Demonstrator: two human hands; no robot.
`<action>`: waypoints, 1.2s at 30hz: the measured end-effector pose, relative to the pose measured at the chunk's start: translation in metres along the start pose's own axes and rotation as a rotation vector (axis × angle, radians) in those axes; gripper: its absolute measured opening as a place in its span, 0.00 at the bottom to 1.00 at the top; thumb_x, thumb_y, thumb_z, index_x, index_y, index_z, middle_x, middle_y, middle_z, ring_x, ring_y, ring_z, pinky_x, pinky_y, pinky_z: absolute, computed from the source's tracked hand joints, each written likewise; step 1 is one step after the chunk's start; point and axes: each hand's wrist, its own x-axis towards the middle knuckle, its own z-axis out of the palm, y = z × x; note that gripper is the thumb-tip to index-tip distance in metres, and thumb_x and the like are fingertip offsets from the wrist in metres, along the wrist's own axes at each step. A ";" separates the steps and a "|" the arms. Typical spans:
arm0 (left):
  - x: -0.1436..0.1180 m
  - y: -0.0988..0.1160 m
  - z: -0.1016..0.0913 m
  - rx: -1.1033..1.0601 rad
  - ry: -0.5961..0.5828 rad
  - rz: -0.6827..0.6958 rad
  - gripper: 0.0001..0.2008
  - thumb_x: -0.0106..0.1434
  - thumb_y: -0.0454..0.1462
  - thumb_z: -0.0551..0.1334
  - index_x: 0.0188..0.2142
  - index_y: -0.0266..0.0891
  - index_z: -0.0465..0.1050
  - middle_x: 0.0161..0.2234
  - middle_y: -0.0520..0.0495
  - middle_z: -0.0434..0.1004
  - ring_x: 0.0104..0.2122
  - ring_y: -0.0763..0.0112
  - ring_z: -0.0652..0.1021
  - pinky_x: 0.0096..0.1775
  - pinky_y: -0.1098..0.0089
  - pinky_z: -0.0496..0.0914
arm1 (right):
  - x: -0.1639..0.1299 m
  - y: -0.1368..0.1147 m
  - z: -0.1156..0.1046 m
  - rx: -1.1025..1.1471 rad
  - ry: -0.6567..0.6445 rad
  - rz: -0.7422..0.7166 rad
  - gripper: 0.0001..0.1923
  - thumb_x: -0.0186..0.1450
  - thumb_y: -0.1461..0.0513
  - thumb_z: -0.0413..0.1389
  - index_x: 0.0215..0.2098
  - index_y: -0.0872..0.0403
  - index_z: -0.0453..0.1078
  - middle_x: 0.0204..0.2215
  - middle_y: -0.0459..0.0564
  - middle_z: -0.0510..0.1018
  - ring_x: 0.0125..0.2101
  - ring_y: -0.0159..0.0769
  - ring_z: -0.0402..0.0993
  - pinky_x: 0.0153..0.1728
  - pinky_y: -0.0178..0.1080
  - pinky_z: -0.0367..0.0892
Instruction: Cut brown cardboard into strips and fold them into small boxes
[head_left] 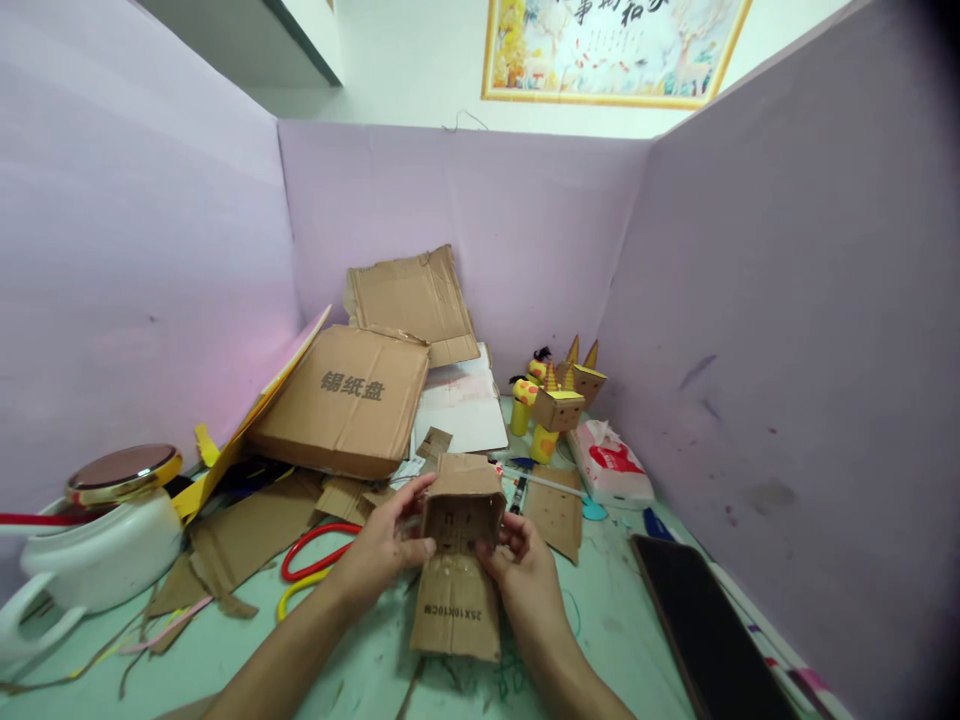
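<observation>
A small brown cardboard box stands in front of me, its open end facing me and a long flap with printed "25X10X10CM" hanging toward me. My left hand grips its left side, thumb at the opening's edge. On the right side, my right hand holds it with the thumb by the lower corner of the opening and the fingers behind the wall. Scissors with red and yellow handles lie just left of my left wrist. Beyond my right hand is a flat cardboard piece.
At the left stand a white mug and a round gold-rimmed lid. A large carton leans behind, among cardboard scraps. Small yellow giraffe-like figures, a tissue pack and a dark phone are on the right. Purple panels enclose the table.
</observation>
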 end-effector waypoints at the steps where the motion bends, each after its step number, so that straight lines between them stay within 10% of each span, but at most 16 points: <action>1: 0.001 -0.004 0.000 -0.015 0.033 -0.014 0.33 0.44 0.32 0.65 0.52 0.38 0.61 0.49 0.41 0.69 0.51 0.57 0.67 0.49 0.63 0.62 | 0.001 0.002 -0.001 -0.003 0.003 0.009 0.20 0.44 0.64 0.62 0.35 0.55 0.65 0.32 0.52 0.78 0.34 0.41 0.75 0.34 0.40 0.69; 19: -0.006 -0.027 0.020 -0.182 0.209 -0.117 0.33 0.43 0.31 0.59 0.52 0.38 0.56 0.53 0.39 0.67 0.52 0.54 0.68 0.49 0.60 0.63 | 0.003 0.003 -0.003 0.102 0.029 0.047 0.26 0.42 0.63 0.65 0.38 0.53 0.62 0.25 0.45 0.77 0.25 0.35 0.73 0.26 0.35 0.67; 29: -0.004 -0.031 0.025 0.064 0.292 -0.031 0.24 0.43 0.33 0.64 0.44 0.34 0.68 0.47 0.39 0.73 0.50 0.49 0.69 0.49 0.56 0.63 | -0.001 0.000 0.000 0.056 0.013 0.051 0.23 0.44 0.64 0.63 0.38 0.54 0.63 0.23 0.43 0.75 0.23 0.32 0.71 0.25 0.34 0.65; 36: -0.004 -0.041 0.026 -0.219 0.179 -0.005 0.36 0.52 0.37 0.63 0.58 0.40 0.49 0.60 0.41 0.56 0.58 0.57 0.60 0.53 0.61 0.60 | -0.002 0.000 0.001 0.069 -0.011 0.016 0.23 0.45 0.65 0.63 0.38 0.53 0.62 0.28 0.46 0.76 0.29 0.36 0.73 0.29 0.36 0.67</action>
